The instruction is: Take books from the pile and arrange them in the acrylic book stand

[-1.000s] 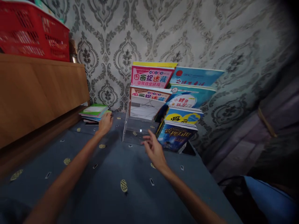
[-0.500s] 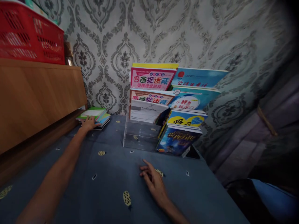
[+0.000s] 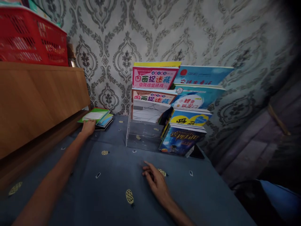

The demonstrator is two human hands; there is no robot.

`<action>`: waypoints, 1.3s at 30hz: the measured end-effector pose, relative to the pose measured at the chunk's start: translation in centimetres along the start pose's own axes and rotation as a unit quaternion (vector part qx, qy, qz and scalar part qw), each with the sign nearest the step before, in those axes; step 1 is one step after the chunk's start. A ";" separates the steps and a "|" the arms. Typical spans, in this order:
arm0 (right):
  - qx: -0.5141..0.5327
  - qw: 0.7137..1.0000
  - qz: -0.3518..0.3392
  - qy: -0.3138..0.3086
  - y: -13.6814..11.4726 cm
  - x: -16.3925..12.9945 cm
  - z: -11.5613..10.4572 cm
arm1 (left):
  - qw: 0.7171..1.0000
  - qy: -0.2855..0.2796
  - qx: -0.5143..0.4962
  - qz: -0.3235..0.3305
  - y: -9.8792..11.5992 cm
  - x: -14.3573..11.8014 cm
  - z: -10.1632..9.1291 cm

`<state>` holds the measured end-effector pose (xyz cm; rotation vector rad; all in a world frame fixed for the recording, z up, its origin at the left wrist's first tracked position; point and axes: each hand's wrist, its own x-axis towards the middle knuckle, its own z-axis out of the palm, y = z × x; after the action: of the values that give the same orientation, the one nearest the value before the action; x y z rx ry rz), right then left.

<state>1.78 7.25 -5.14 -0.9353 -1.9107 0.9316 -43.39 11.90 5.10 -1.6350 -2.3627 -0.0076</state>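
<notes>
**Hands at the book stack**

Our left hand [image 3: 88, 127] touches the book stack [image 3: 96, 116] at the cloth's [image 3: 113, 201] far-left corner; its grip is indistinct. Our right hand [image 3: 155, 180] rests mid-cloth, fingers loose, before the rack [image 3: 143, 135].

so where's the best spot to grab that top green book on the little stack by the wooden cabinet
Probably the near short edge of the green book, where the left hand already rests. It lies flat on top of the stack of books, its front edge overhanging slightly, so fingers can likely slip under from the front. The wooden cabinet crowds the left side and the wall is behind.
</notes>
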 end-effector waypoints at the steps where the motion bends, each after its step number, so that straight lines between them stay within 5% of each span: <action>1: 0.001 1.000 -0.003 0.000 0.0 0.0 0.0 | 1.000 0.001 0.005 0.002 0.2 0.0 -0.2; 11: -0.023 0.999 -0.033 -0.012 -0.6 0.1 -0.2 | 0.999 -0.004 0.023 0.037 1.7 -3.7 -1.9; 23: -0.030 0.998 -0.030 -0.039 -1.5 0.2 -0.5 | 0.975 -0.102 -0.042 0.194 8.9 -18.1 -4.7; 27: -0.032 0.998 -0.030 -0.045 -1.8 0.2 -0.6 | 0.934 -0.165 -0.187 0.255 8.8 -19.6 -5.8; 29: -0.033 0.998 -0.033 -0.047 -1.9 0.3 -0.6 | 0.926 -0.160 -0.261 0.219 7.4 -18.3 -4.9; 31: -0.033 0.998 -0.036 -0.047 -2.0 0.3 -0.5 | 0.961 -0.080 -0.228 0.138 5.8 -16.5 -3.0; 33: -0.033 0.998 -0.040 -0.044 -2.2 0.3 -0.5 | 0.977 -0.060 -0.188 0.084 4.6 -15.1 -0.5; 39: -0.050 0.996 -0.051 -0.048 -2.5 0.2 -0.6 | 0.986 -0.068 -0.128 0.084 5.0 -16.0 4.1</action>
<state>1.55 6.47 -2.70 -0.8552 -2.0821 0.8416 -34.43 -0.32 -3.08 -2.0114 -2.3954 -0.1806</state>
